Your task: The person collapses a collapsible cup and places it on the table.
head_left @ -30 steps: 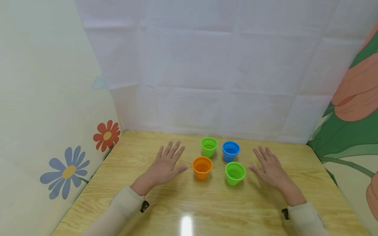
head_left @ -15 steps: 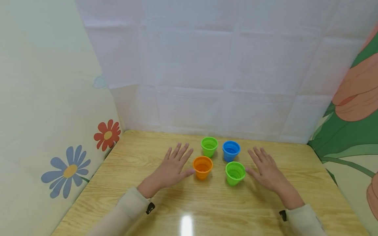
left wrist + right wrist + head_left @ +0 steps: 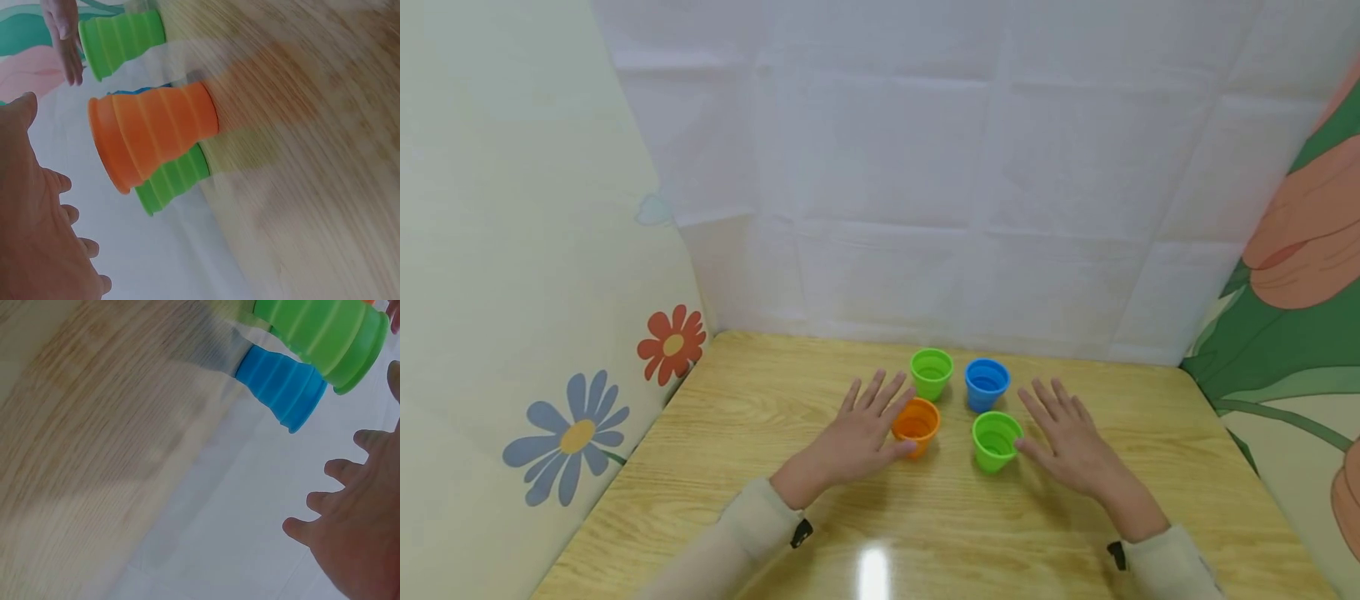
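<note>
Two green cups, a blue one and an orange one stand upright in a cluster on the table. My left hand (image 3: 855,443), fingers spread, is held over the left side of the orange cup (image 3: 922,427) and partly hides it; in the left wrist view a gap shows between hand and orange cup (image 3: 153,131). Just right of the front green cup (image 3: 992,442) is my right hand (image 3: 1071,446), its fingers also spread and its thumb near that rim. Behind stand the other green cup (image 3: 931,374) and the blue cup (image 3: 986,385). Neither hand holds anything.
The wooden table (image 3: 745,400) ends at a creased white sheet (image 3: 880,167) hanging behind. Flower-patterned walls (image 3: 535,275) rise at both sides. Light glares off the table's front (image 3: 873,575).
My left hand has moved right, from beside the orange cup to partly over it. The right hand has shifted left, closer to the front green cup. The cups have stayed put.
</note>
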`<state>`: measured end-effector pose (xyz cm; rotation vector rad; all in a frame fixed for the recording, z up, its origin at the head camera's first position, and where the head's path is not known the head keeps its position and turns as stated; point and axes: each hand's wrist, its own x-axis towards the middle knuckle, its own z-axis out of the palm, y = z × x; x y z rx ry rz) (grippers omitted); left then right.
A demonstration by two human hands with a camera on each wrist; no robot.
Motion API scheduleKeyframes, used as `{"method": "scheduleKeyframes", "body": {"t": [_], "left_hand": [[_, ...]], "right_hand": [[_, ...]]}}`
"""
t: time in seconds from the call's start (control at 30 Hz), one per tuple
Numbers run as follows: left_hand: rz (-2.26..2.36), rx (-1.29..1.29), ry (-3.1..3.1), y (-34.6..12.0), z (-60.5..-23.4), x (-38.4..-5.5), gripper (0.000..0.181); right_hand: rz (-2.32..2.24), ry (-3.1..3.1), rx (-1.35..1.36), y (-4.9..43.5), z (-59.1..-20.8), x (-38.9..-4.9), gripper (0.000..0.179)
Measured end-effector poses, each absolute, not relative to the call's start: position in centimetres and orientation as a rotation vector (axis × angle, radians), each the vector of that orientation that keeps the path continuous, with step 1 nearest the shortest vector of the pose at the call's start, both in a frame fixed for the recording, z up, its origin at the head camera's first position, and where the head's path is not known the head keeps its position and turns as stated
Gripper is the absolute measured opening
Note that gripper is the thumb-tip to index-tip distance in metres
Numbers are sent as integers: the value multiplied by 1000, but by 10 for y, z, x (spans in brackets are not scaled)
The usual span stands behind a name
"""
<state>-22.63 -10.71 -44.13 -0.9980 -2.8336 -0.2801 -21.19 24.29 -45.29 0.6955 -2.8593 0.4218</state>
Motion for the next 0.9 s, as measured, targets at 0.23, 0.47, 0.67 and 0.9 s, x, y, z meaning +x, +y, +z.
{"method": "scheduleKeyframes", "body": {"t": [0.23, 0.47, 0.67, 0.9], "left_hand": [[-228, -1044, -2807, -94, -444, -226, 74], [-239, -1093, -2805, -83, -445, -222, 74], [-209, -1149, -2747, -72, -447, -220, 74], [-159, -1191, -2709, -63, -452, -219, 75]], "right_hand": [[369, -2843, 732, 238, -456, -209, 73], [357, -2856, 734, 232, -458, -207, 76], [349, -2838, 756, 229, -458, -203, 77], [318, -2886, 762, 227, -460, -202, 78]]}}
